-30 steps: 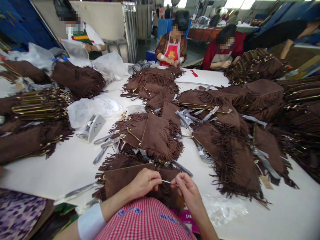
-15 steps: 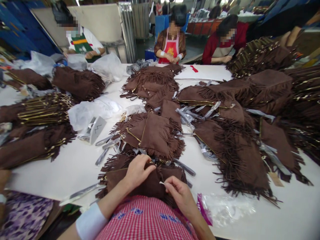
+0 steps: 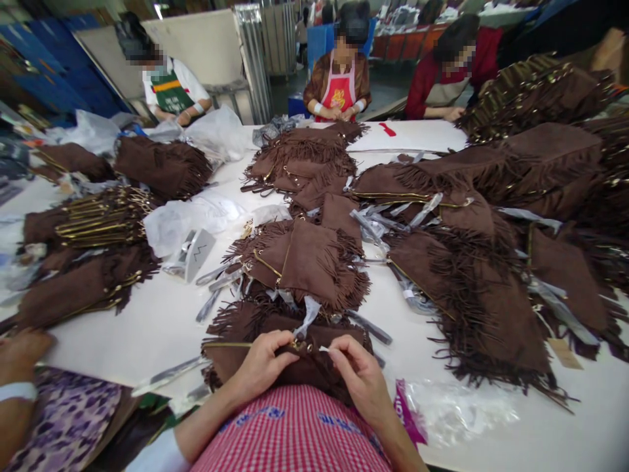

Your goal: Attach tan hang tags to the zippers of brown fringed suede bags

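Note:
A dark brown fringed bag (image 3: 227, 364) with a gold zipper lies directly in front of me, against my checked apron. My left hand (image 3: 265, 360) pinches the bag's edge beside small gold metal fittings (image 3: 308, 347). Between the thumb and forefinger of my right hand (image 3: 358, 368) is a thin white strip (image 3: 324, 349), its tip close to those fittings. What the strip is I cannot tell. A plastic-wrapped strap (image 3: 308, 314) rises behind my left fingers. Just beyond lies another fringed bag (image 3: 312, 262), flat on the pile.
More brown bags cover the table at right (image 3: 491, 295) and left (image 3: 69, 292). A clear plastic bag (image 3: 457, 410) with purple print lies by my right forearm. A white holder (image 3: 199, 254) stands left of centre. A neighbour's hand (image 3: 24, 357) shows at left; several people sit opposite.
My left hand has shifted its hold to the bag's edge by the fittings, and the wrapped strap now stands up behind it. My right hand has lifted the white strip slightly towards them.

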A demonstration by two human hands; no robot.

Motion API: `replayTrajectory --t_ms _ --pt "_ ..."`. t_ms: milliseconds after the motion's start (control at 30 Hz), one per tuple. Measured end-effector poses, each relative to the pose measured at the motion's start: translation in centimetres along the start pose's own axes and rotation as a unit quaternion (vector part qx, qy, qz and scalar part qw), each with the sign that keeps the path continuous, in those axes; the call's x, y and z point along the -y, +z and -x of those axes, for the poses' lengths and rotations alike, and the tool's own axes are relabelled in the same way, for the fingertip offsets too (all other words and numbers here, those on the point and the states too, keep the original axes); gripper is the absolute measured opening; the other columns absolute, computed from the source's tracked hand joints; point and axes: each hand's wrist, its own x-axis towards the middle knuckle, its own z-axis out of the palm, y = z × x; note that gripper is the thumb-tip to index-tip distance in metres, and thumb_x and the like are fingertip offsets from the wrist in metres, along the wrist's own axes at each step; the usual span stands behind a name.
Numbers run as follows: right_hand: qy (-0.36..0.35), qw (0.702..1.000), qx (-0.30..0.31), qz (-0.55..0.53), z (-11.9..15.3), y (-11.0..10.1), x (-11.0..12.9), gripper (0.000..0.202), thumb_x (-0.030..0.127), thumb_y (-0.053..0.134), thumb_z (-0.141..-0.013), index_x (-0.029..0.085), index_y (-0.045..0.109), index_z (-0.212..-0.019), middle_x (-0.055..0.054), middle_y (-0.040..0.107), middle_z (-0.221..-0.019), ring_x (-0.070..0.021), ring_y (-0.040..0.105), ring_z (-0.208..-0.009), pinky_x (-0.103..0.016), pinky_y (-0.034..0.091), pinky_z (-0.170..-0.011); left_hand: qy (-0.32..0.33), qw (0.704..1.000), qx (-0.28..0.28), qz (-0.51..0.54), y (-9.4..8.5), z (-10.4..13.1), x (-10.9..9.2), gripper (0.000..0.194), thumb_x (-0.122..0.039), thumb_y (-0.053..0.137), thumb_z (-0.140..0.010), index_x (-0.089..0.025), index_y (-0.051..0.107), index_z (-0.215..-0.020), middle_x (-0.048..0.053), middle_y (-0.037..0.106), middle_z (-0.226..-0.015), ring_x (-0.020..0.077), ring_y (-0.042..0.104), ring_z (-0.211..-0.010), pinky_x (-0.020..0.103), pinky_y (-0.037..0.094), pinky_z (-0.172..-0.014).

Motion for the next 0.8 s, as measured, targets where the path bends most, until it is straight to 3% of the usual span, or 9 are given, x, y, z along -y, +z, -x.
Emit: replayTrajectory --t_ms 133,267,400,500,600,700,800 --pt "-0.054 0.994 0.092 0.022 -0.6 0.7 0.9 0.019 0.029 0.057 -0.09 0.024 0.067 -0.075 -0.006 0.069 -0.11 -0.0241 0.061 -0.104 -0.034 0.043 -0.091 -0.016 0.997 -0.016 0.075 0.3 0.3 0.4 0.011 -0.023 0.058 -0.078 -0.016 0.066 -0.079 0.001 0.064 -0.078 0.0172 0.055 -0.079 0.025 0.04 -0.075" --pt "-0.068 0.988 0.138 0.027 -0.7 1.3 0.9 0.017 0.026 0.058 -0.09 0.025 0.07 -0.079 -0.006 0.071 -0.112 -0.0232 0.063 -0.103 -0.034 0.045 -0.091 -0.016 0.992 -0.014 0.123 0.2 0.6 0.6 0.01 -0.022 0.059 -0.076 -0.015 0.066 -0.076 0.0 0.063 -0.076 0.0164 0.054 -0.077 0.026 0.04 -0.075" --pt "-0.099 0.979 0.17 0.062 0.1 1.1 0.6 0.017 0.026 0.059 -0.09 0.027 0.074 -0.082 -0.006 0.072 -0.104 -0.0229 0.065 -0.097 -0.034 0.048 -0.086 0.011 0.995 0.01 0.097 -0.5 2.0 0.5 0.014 -0.026 0.06 -0.083 -0.017 0.072 -0.082 0.003 0.068 -0.085 0.0178 0.058 -0.085 0.028 0.041 -0.08" --pt "-0.099 0.976 0.177 0.082 0.8 0.8 0.3 0.017 0.025 0.059 -0.089 0.026 0.075 -0.083 -0.009 0.068 -0.119 -0.0263 0.062 -0.11 -0.036 0.047 -0.091 0.034 0.992 -0.007 0.118 -1.0 3.2 0.8 0.015 -0.027 0.061 -0.085 -0.018 0.072 -0.085 0.005 0.07 -0.092 0.0185 0.059 -0.09 0.03 0.042 -0.084" --pt "-0.092 0.967 0.223 0.086 0.9 1.0 0.2 0.017 0.027 0.059 -0.089 0.026 0.075 -0.082 -0.009 0.063 -0.13 -0.0289 0.057 -0.12 -0.04 0.044 -0.098 0.04 0.994 -0.025 0.097 -0.9 3.6 1.0 0.012 -0.024 0.061 -0.085 -0.017 0.071 -0.085 0.005 0.069 -0.089 0.0177 0.059 -0.086 0.029 0.043 -0.081" --pt "-0.112 0.961 0.233 0.101 1.0 1.2 -0.1 0.019 0.031 0.059 -0.089 0.027 0.075 -0.08 -0.008 0.068 -0.121 -0.0283 0.063 -0.11 -0.038 0.048 -0.093 0.1 0.994 -0.03 0.015 -0.1 3.3 0.3 0.016 -0.015 0.054 -0.087 -0.018 0.07 -0.085 0.003 0.068 -0.084 0.0163 0.057 -0.084 0.028 0.043 -0.08" --pt "-0.116 0.968 0.17 0.146 0.9 0.0 -1.6 0.017 0.034 0.061 -0.087 0.03 0.076 -0.082 -0.007 0.074 -0.095 -0.0263 0.069 -0.089 -0.036 0.053 -0.081 0.173 0.98 -0.051 -0.088 1.3 2.1 -1.1 0.022 -0.006 0.051 -0.084 -0.016 0.069 -0.092 0.005 0.067 -0.091 0.0158 0.058 -0.088 0.027 0.044 -0.081"
